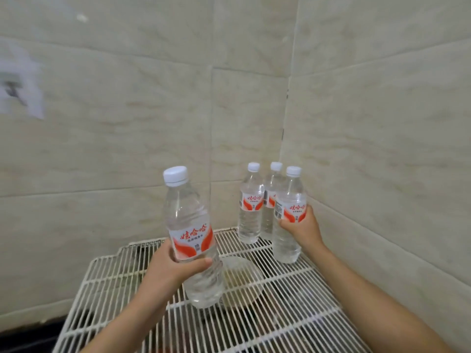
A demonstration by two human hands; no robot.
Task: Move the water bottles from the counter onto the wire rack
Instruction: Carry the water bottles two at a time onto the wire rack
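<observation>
My left hand (171, 266) grips a clear water bottle (190, 225) with a white cap and a red-and-white label, held slightly tilted above the white wire rack (293, 301). My right hand (302, 230) is closed around a second bottle (289, 212) of the same kind, whose base touches or nearly touches the rack near the back right corner. Two more bottles (251, 202) (271, 189) stand upright on the rack in the corner, just behind and left of the one in my right hand.
Beige tiled walls meet in a corner right behind the rack. A round glass dish or lid (242, 281) shows at the rack's middle, partly behind the left bottle; whether it lies on or under the wires I cannot tell. A dark counter edge (25, 335) shows at bottom left.
</observation>
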